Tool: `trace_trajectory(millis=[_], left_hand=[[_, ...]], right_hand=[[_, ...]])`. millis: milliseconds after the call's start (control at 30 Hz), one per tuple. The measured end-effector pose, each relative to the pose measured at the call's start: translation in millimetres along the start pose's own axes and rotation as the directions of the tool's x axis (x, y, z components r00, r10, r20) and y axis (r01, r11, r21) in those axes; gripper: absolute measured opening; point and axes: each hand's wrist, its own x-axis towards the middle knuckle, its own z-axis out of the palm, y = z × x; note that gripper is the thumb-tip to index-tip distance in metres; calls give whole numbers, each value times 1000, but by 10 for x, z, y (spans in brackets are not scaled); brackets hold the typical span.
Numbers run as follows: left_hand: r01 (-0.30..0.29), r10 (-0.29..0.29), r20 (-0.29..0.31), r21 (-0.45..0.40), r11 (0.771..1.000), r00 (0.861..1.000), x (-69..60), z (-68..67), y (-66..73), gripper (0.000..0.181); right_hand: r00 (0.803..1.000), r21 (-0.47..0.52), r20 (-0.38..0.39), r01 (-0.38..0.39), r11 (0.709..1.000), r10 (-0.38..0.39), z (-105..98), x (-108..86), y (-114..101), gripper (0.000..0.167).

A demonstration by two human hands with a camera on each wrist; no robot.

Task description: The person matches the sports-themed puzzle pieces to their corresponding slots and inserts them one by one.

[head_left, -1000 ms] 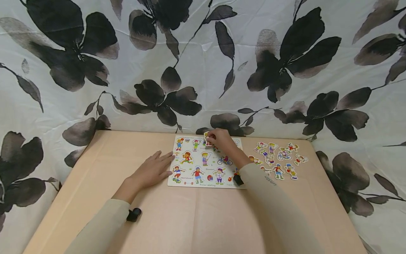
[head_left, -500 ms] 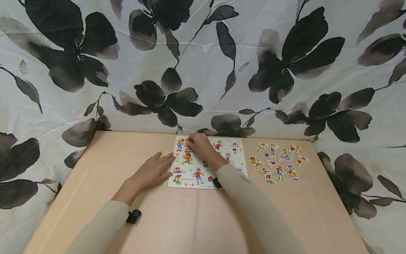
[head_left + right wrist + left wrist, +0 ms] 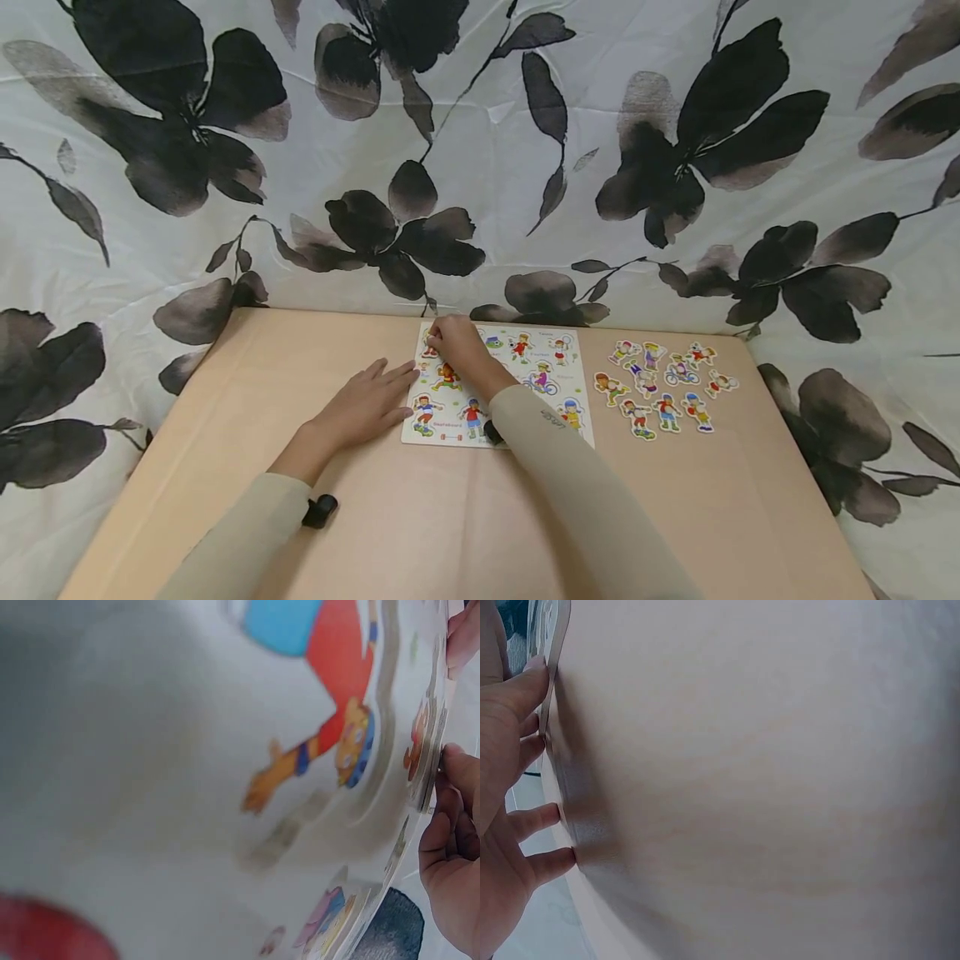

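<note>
A white puzzle board (image 3: 517, 425) printed with cartoon children lies near the table's far edge. Over its upper left corner, my right hand (image 3: 459, 348) pinches a small cutout puzzle piece (image 3: 428, 350), mostly hidden by the fingers in the head view. In the right wrist view, thumb and fingertips hold that piece's edge close to the board. My left hand (image 3: 367, 398) lies flat at the board's left edge, fingers spread; in the left wrist view its fingertips touch the table and the board's rim.
Several loose figure-shaped puzzle pieces (image 3: 667, 412) lie in a group right of the board. Behind the table (image 3: 450, 508) hangs a white cloth (image 3: 510, 167) with dark flowers. Black wrist devices (image 3: 320, 511) sit at the sleeves.
My right hand has moved left across the board, from its top middle to the upper left corner, carrying the puzzle piece. The left hand has stayed at the board's edge.
</note>
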Motion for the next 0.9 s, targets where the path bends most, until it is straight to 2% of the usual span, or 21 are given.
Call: trace_trajectory(millis=[167, 333, 500, 567, 667, 767, 900], left_hand=[[-5, 5, -1, 4, 1000, 1000, -11, -3, -7, 65], [2, -2, 2, 8, 1000, 1000, -12, -21, -7, 66], [-5, 5, 5, 15, 1000, 1000, -5, -5, -13, 66], [-9, 9, 3, 18, 1000, 1000, -3, 1, -14, 66], [-2, 2, 6, 14, 1000, 1000, 2, 3, -9, 66], [7, -7, 14, 10, 1000, 1000, 9, 1, -2, 66], [10, -10, 9, -3, 1000, 1000, 17, 1, 9, 66]], right_hand=[[1000, 9, 11, 27, 1000, -28, 20, 10, -15, 10], [999, 41, 37, 13, 999, -14, 37, -1, -26, 9], [999, -6, 45, 19, 1000, -19, -5, -29, -22, 15], [998, -2, 48, 29, 1000, -29, -65, -58, 1, 19], [998, 62, 36, 55, 997, -57, -192, -115, 65, 20], [995, 125, 22, 95, 988, -98, -332, -174, 181, 21], [992, 146, 15, 119, 982, -122, -501, -243, 366, 24]])
